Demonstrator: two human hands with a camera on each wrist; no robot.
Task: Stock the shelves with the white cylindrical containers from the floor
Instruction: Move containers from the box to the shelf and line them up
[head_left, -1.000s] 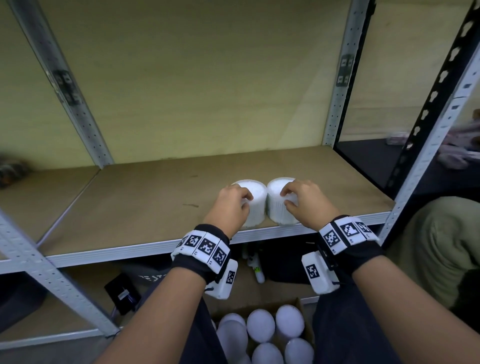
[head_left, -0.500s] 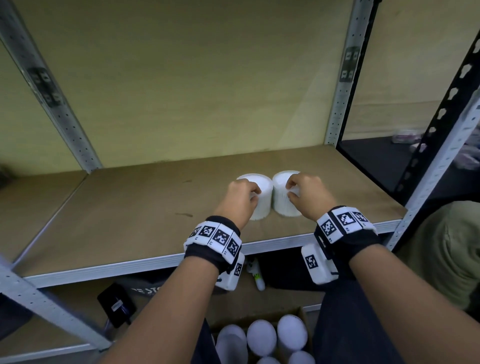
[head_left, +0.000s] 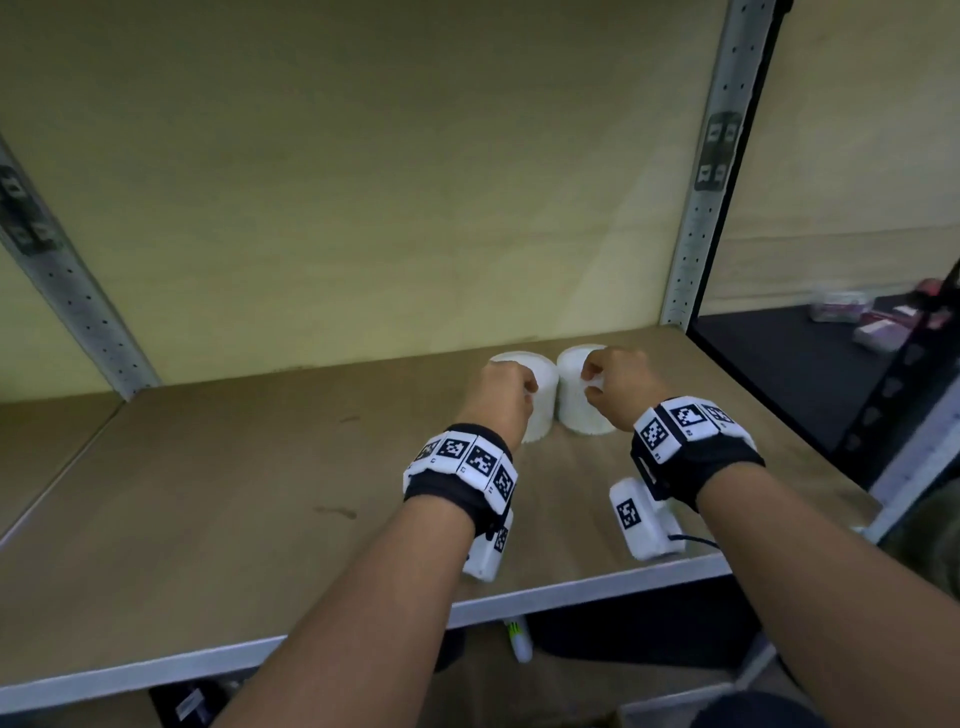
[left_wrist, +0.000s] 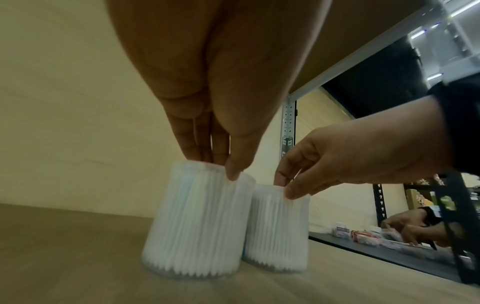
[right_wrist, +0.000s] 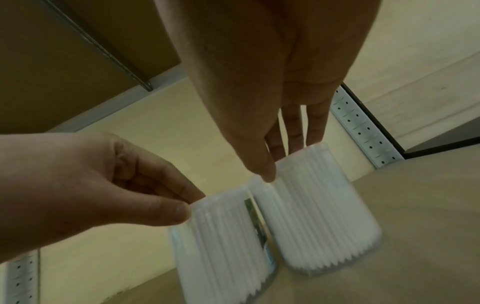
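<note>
A: Since a second ago both hands have carried the tubs from the front lip toward the back of the shelf; the box of spares on the floor has dropped out of the head view.

B: Nearest now?

A: The shelf's metal front edge, with the forearms crossing over it and the wristbands above the board. Then the left hand, fingers and thumb pointing down, pinching the top rim of the left tub. The right hand pinches the right tub the same way, thumb on the near edge.

B: Are the tubs down?

A: In both wrist views the bases meet the board, upright, side by side and just about touching; I judge them set or nearly so. They look packed with white sticks behind clear walls, though blur hides details.

B: So what does that mean for the job?

A: Two tubs are on the shelf, deep toward the wall, leaving the front free for more. Letting go should be next, I'd guess.

B: Anything past that?

A: On the next bay's dark shelf, right, small packets lie, and the left wrist view shows another person's hands there.
</note>
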